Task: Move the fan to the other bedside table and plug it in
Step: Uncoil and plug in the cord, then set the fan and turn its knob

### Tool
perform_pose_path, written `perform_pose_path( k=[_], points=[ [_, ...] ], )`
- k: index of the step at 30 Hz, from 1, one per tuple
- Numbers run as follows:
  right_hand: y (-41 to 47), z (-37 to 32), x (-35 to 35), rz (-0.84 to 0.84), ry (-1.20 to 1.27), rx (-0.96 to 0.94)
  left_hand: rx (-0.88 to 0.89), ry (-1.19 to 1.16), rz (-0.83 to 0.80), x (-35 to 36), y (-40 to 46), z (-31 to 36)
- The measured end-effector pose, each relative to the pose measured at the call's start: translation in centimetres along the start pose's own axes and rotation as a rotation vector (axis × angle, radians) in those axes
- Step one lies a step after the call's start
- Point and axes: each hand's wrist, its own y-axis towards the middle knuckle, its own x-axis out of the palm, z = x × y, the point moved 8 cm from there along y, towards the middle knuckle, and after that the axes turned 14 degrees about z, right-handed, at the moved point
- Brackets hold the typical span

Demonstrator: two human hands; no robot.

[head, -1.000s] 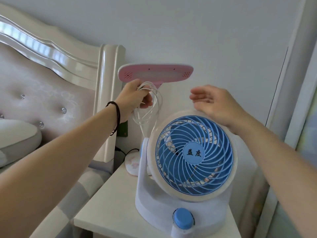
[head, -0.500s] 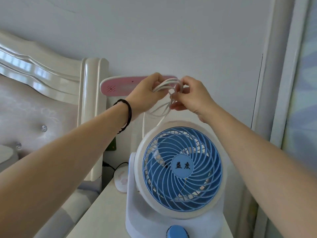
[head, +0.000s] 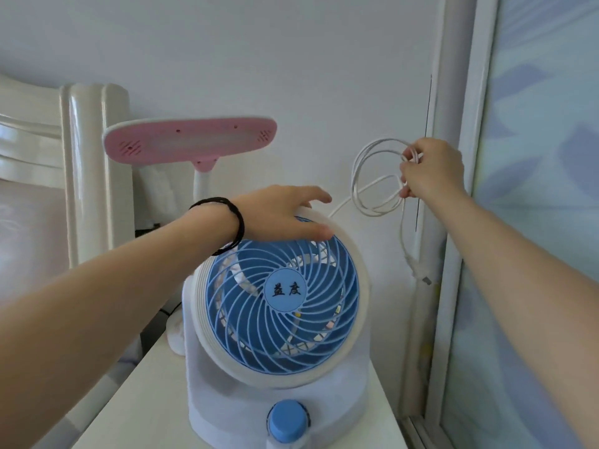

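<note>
Head view: fan (head: 281,306) upright on the bench (head: 136,403), its cord gathered off to the right.

Left hand (head: 278,218) rests on the fan's top rim, fingers spread and loosely curved over it, the nearer hand for a lift. Right hand (head: 432,168) pinches the coiled cord (head: 372,176), held up right of the fan; plug (head: 421,275) dangles below. The grille faces the camera, the fan's long axis vertical.

Round plastic fan (head: 282,306): white body, blue swirl-pattern grille, blue knob. Flat lamp head (head: 191,144) pink. Coiled cable (head: 372,176) white. Wristband (head: 231,218) black.
</note>
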Motion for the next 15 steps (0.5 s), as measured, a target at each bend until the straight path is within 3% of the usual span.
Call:
perform_pose_path(
  k=[9,15],
  points=[
    [-3.1,8.4,2.0,-0.155,-0.112,0.145,0.058,-0.072,-0.109,-0.6,0.6,-0.9],
    [-5.2,12.7,4.3,-0.156,-0.051,0.262,-0.009,0.165,-0.238,-0.5,-0.1,-0.7]
  ],
)
